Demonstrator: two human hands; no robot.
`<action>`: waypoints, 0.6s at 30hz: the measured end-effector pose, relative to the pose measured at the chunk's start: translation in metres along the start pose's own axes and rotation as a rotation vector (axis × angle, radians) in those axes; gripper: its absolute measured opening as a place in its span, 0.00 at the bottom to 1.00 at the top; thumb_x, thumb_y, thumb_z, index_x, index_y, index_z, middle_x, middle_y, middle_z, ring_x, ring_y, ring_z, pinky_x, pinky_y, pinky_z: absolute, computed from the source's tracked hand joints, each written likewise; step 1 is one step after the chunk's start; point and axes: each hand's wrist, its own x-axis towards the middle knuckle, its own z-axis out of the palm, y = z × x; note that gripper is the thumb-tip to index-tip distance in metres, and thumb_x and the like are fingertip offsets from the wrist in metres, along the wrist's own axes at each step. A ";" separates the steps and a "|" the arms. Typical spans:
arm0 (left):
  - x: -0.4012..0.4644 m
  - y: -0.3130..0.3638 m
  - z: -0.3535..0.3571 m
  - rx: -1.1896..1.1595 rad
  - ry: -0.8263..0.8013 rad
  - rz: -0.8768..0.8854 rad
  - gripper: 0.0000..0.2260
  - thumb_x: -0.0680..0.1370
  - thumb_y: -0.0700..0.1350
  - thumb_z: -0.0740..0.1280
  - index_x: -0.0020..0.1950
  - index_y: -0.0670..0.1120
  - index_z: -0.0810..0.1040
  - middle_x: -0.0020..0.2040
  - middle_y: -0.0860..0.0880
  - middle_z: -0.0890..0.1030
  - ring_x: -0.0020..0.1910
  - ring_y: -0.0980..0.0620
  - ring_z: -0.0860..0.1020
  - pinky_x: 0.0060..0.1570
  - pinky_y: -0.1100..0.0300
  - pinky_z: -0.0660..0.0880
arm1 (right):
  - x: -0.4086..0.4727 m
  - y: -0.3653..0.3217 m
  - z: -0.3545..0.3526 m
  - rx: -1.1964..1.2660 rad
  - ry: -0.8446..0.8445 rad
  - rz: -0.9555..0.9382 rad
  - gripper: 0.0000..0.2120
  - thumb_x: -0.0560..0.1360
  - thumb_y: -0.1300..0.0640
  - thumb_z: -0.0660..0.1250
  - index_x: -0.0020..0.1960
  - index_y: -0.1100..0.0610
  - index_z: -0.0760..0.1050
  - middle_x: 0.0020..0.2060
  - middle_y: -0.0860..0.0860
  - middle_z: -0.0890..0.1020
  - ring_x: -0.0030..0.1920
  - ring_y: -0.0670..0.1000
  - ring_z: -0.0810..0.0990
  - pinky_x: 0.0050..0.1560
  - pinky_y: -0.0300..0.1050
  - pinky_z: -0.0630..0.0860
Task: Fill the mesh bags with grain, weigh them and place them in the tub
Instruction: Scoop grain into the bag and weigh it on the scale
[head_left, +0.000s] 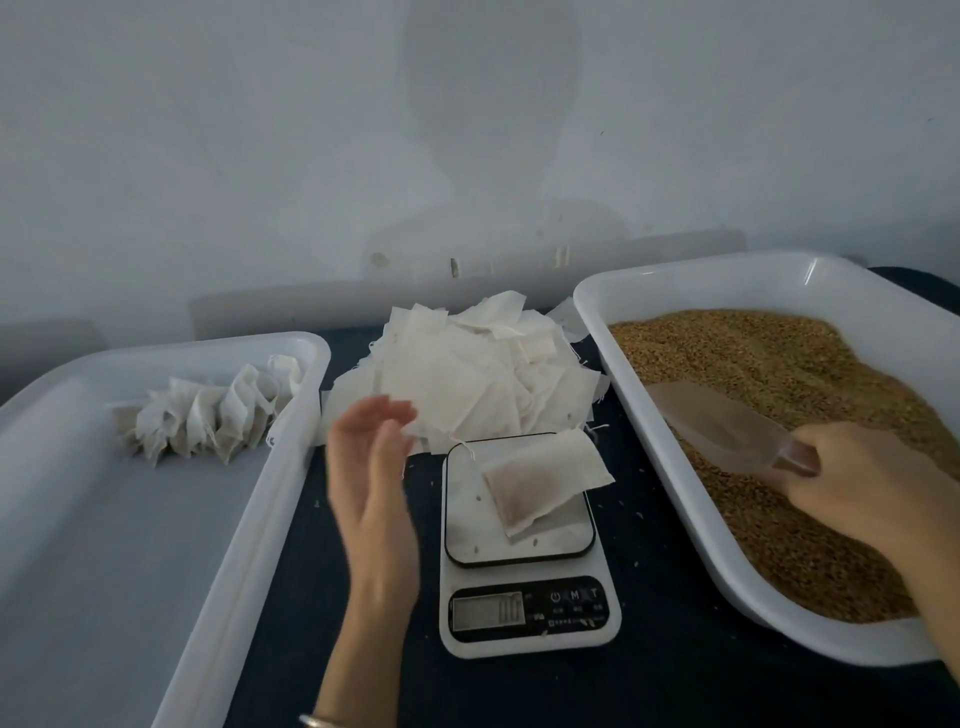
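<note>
A filled mesh bag (540, 480) lies on the platform of a white digital scale (524, 551) in the middle. My left hand (371, 483) hovers just left of the scale with straight fingers, holding nothing. My right hand (857, 488) grips the handle of a clear plastic scoop (722, 423) that rests on brown grain (779, 415) in the white tub on the right (675, 457). A heap of empty white mesh bags (467, 374) lies behind the scale. The left white tub (249, 519) holds a row of several filled bags (213, 415).
Everything stands on a dark tabletop (649, 675) against a pale wall. A few loose grains lie on the scale and on the cloth around it. A bracelet (324, 721) circles my left wrist at the lower edge.
</note>
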 end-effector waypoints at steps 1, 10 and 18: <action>0.000 0.001 -0.006 -0.014 0.098 -0.009 0.07 0.77 0.47 0.60 0.51 0.51 0.76 0.49 0.49 0.81 0.53 0.52 0.79 0.53 0.56 0.75 | 0.000 0.001 0.000 -0.002 0.001 -0.002 0.10 0.73 0.47 0.70 0.38 0.49 0.73 0.33 0.48 0.78 0.34 0.49 0.77 0.34 0.43 0.71; -0.010 0.012 -0.028 0.013 0.340 -0.096 0.12 0.82 0.42 0.55 0.43 0.51 0.75 0.42 0.50 0.79 0.45 0.53 0.78 0.45 0.62 0.77 | 0.005 0.006 0.003 -0.024 0.038 0.056 0.07 0.72 0.51 0.69 0.48 0.51 0.76 0.39 0.51 0.80 0.39 0.54 0.79 0.44 0.51 0.79; -0.010 0.013 -0.025 0.006 0.318 -0.100 0.11 0.82 0.42 0.56 0.43 0.49 0.74 0.43 0.48 0.78 0.44 0.53 0.78 0.44 0.63 0.77 | 0.006 0.005 0.005 -0.072 0.151 0.083 0.20 0.68 0.61 0.71 0.59 0.54 0.74 0.40 0.55 0.76 0.42 0.59 0.78 0.45 0.55 0.79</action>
